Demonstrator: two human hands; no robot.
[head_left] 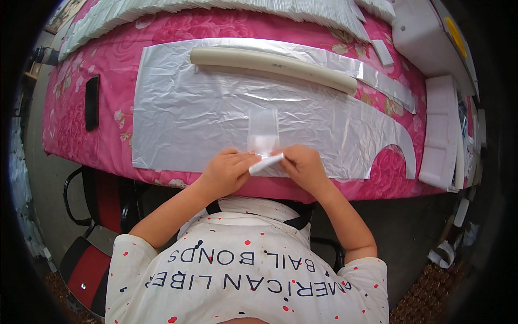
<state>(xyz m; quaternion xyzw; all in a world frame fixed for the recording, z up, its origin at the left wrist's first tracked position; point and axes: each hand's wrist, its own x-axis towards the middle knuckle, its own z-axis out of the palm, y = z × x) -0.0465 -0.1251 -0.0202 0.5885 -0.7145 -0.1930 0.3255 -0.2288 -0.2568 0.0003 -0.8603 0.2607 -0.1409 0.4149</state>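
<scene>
A folded white plastic piece (265, 164) sits between two hands, above the near edge of a silvery sheet (189, 119).
The fingers of the left hand (229, 170) and right hand (303, 166) grip its opposite ends; a translucent film strip (263, 125) lies just beyond. The wrinkled sheet covers much of a bench (121, 62) draped in pink floral cloth, under a long cream tube (275, 63). White stacks (302, 13) line the far edge; a red-and-black chair (89, 270) stands at left on the floor.

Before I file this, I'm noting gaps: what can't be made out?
Head view: palms of left hand and right hand, hidden by their backs.
Head view: marks on the tube, too small.
Head view: far side of white stack, cut off by top edge.
</scene>
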